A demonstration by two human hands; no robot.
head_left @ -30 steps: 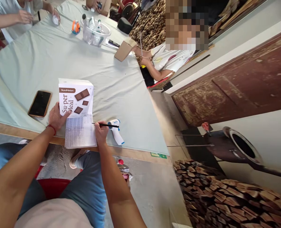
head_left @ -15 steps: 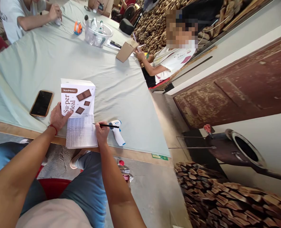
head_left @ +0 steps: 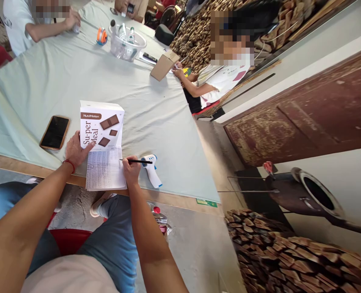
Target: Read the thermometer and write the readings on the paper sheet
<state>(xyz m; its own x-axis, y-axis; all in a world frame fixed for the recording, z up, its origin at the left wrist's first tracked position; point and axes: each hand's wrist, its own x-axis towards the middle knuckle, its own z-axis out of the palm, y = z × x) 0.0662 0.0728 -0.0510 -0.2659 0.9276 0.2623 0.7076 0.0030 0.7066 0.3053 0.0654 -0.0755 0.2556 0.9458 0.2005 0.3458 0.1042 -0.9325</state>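
Note:
My left hand (head_left: 77, 149) grips the lower left edge of a white NutriMotion box (head_left: 102, 126), its thumb lying across the front. Below the box, handwritten sheets (head_left: 107, 171) lie at the table's edge, their upper part covered by it. Between the fingers of my right hand (head_left: 131, 169) is a slim black pen (head_left: 140, 161), its tip by the sheets' right edge. Just right of that hand rests a white and blue infrared thermometer (head_left: 152, 170). A dark-screened phone (head_left: 55, 132) lies left of the box.
Farther back on the cloth-covered table (head_left: 156, 122) are a clear basket (head_left: 127, 48) of bottles, an orange and blue tape roll (head_left: 101, 36) and a cardboard box (head_left: 164, 65). One person sits at right, others across the table. Stacked firewood (head_left: 305, 260) fills the lower right.
The view has shifted slightly, so things sit a little farther right. Both my hands keep their holds on the box and the pen. The person at right has moved their hands slightly.

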